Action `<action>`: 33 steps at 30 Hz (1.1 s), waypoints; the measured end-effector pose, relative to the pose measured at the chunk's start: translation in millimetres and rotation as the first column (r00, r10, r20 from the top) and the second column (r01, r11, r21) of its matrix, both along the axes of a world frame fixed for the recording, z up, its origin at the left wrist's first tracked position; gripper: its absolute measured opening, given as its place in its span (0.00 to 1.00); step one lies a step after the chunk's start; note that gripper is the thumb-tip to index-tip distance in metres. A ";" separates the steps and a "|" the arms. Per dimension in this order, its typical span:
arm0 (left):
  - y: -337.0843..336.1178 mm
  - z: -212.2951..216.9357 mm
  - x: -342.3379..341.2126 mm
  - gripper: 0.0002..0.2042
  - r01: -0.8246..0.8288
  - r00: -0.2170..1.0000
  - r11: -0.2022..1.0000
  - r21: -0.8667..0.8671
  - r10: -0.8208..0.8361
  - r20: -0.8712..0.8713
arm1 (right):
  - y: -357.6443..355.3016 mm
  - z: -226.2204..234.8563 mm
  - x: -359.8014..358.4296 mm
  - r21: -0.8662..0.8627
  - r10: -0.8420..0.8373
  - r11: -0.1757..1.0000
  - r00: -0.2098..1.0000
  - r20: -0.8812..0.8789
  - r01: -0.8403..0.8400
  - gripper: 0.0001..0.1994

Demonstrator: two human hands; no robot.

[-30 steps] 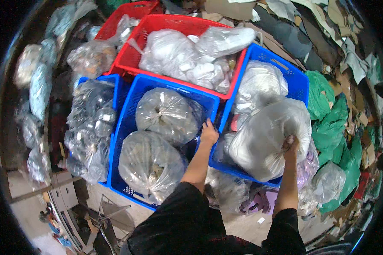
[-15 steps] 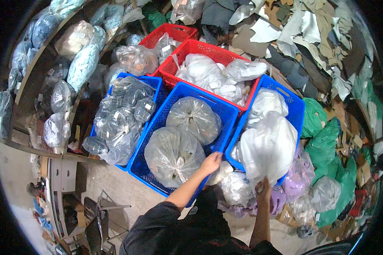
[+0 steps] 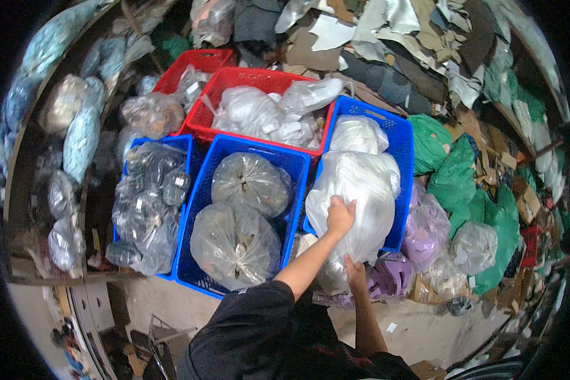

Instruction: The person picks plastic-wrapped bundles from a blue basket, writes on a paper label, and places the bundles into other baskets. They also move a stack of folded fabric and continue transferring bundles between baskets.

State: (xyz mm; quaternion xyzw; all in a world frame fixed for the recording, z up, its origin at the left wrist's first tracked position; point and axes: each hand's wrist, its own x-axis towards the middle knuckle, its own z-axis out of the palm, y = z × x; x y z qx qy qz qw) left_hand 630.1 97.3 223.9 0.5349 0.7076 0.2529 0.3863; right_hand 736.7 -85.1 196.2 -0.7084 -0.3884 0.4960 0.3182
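Observation:
A large, whitish plastic bag [image 3: 348, 174] bulges over the near part of the right blue crate [image 3: 404, 149]. My left hand [image 3: 341, 216] is on the bag's near side, thumb and fingers closing on the film. Lower down, my right hand [image 3: 354, 271] grips the bag's gathered near end. The bag's contents look white, but I cannot make out what they are. Behind it in the same crate lies another white bag [image 3: 358, 134]. To the left, the middle blue crate [image 3: 196, 183] holds two clear tied bags, the nearer one [image 3: 234, 237] swollen round.
At left, a blue crate [image 3: 185, 164] carries several grey-filled clear bags. Two red crates [image 3: 259, 76] stand behind. Green sacks [image 3: 456, 183] and a purple-filled bag [image 3: 427, 221] crowd the right. Fabric or leather scraps [image 3: 373, 76] are piled at the back; bagged goods fill shelves [image 3: 76, 152] at left.
My left hand has moved right from the middle crate's edge onto the white bag. My right hand still grips the bag's end, and the whole view has shifted.

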 end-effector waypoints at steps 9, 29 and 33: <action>54.9 -21.4 -32.4 0.21 0.046 0.523 0.941 -0.336 0.264 0.810 | 60.9 21.9 7.0 0.087 0.099 0.990 0.991 0.086 -0.106 0.27; 48.2 361.4 -209.6 0.07 -0.540 0.002 0.783 -0.308 0.368 0.930 | 235.5 399.4 -135.1 0.867 0.143 0.441 0.971 0.190 -0.234 0.09; 113.0 395.4 -297.2 0.04 -0.521 0.275 0.853 0.031 0.134 0.952 | 299.9 435.5 -191.5 0.931 0.371 0.268 0.919 0.136 -0.246 0.11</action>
